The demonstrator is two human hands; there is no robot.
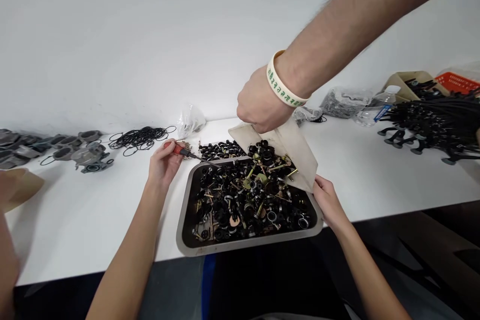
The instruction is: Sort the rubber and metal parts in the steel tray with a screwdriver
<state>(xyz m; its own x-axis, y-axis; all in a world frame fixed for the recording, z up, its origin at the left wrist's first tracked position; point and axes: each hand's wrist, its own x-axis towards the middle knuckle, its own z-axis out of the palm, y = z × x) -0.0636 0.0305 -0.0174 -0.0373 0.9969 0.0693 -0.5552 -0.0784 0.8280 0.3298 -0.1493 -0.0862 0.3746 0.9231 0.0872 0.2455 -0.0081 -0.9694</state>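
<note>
A grey metal tray (182,220) full of small black and brass parts sits at the table's near edge. My left hand (163,162) holds a red-handled screwdriver (189,153) whose tip points at the tray's far left corner. My right hand (327,201) grips the tray's right rim, beside a beige paper bag (300,155). Another person's hand (259,104), with a white wristband, reaches in from the upper right and holds the bag's far end, tipped over the tray with parts on it.
Grey metal castings (80,152) and a pile of black O-rings (140,137) lie at left. A small plastic bag (190,120) sits behind the tray. Black long-stemmed parts (435,122), a cardboard box (407,82) and more plastic bags (343,101) fill the right side.
</note>
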